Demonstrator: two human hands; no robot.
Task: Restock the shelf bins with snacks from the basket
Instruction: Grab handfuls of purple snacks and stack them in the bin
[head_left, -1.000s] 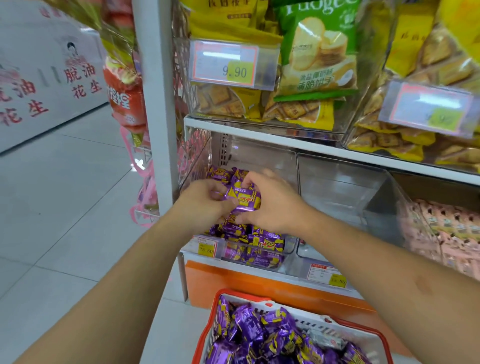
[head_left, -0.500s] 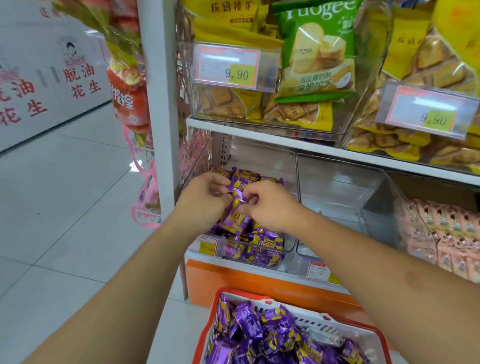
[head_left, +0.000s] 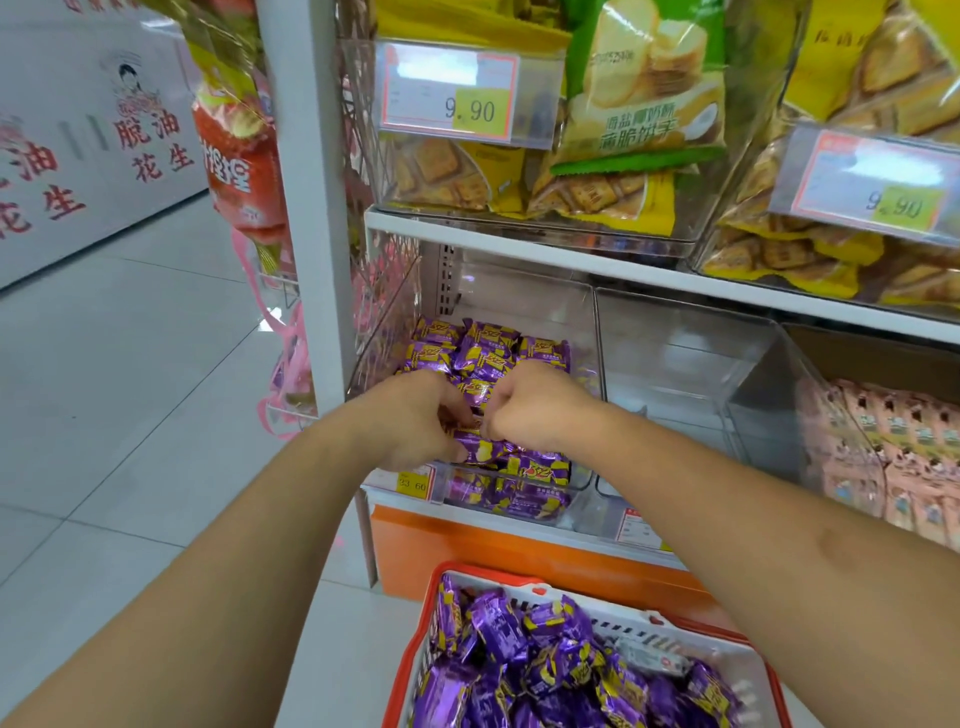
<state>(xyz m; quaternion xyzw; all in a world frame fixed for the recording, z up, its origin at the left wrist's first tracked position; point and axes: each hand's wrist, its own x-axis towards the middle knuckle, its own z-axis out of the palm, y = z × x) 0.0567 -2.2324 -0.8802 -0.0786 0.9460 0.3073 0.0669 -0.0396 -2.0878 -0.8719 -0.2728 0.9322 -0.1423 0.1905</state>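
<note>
Both hands in clear bin (head_left: 584, 488); left hand (head_left: 415, 423) and right hand (head_left: 535, 405) fingers curled, pinching purple snack packets (head_left: 480, 449) between them; basket (head_left: 415, 649) near, below.

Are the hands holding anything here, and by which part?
Both the left hand and right hand pinch purple snack packets over the bin; fingers hide the exact hold.

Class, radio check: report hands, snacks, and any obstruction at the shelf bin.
Left hand and right hand both curled over purple foil-wrapped snacks in clear plastic bin. Red-rimmed basket holds more. Nothing obstructing.
</note>
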